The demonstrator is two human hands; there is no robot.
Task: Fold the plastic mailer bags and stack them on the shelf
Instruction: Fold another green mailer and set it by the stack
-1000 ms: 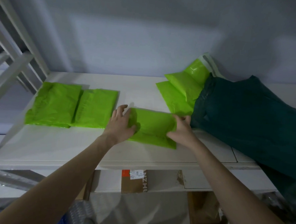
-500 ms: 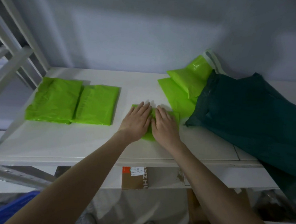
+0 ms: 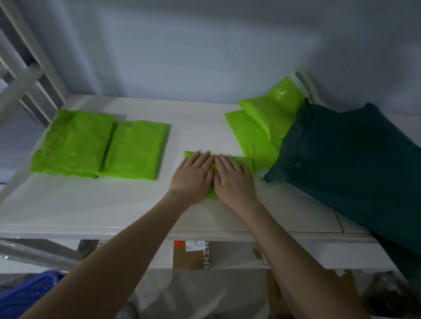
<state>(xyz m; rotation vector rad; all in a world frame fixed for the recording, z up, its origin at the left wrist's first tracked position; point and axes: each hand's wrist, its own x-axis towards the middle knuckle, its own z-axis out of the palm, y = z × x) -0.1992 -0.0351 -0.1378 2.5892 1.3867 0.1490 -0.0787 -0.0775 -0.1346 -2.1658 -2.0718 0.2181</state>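
Keep left hand [image 3: 193, 175] and right hand [image 3: 233, 180] flat, fingers straight, pressing the folded mailer [image 3: 247, 163] just left of the dark green bag [image 3: 353, 164], smoothing outward to crease.

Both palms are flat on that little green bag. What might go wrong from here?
The folded mailer is slick plastic, so it may spring open once the left hand and right hand lift. The unfolded green bags lie partly under the dark green sack, so pulling one may drag it. The two folded stacks overlap and could slide when topped.
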